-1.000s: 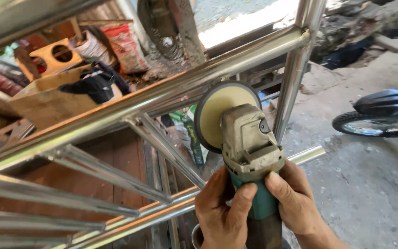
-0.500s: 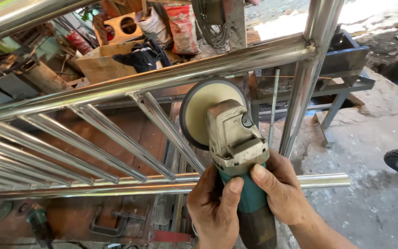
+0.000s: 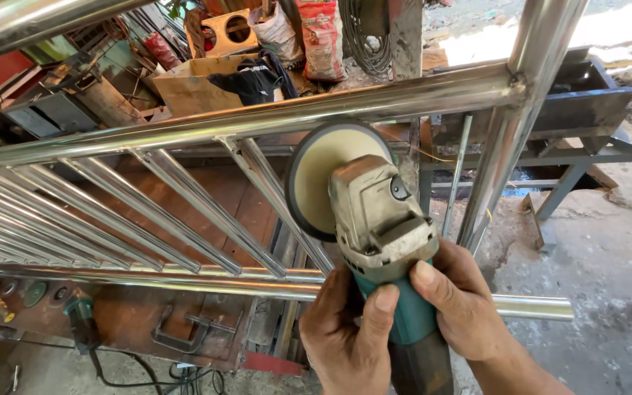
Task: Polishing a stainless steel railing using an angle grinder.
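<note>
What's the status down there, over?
Both hands, left hand and right hand, wrapped round the angle grinder. Polishing disc just below the steel railing's top rail. Slanted baluster close beside the disc.

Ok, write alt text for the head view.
Both hands, left hand and right hand, grip a teal-bodied angle grinder, its round pad near a shiny steel railing with slanted bars, above a cluttered workshop floor.

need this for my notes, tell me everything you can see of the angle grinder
The angle grinder has a worn grey metal head, a teal body and a round pale polishing disc on a dark backing. Both hands hold it upright: left hand and right hand wrap the body. The disc sits just under the shiny steel top rail, beside a slanted bar; contact is unclear.
</note>
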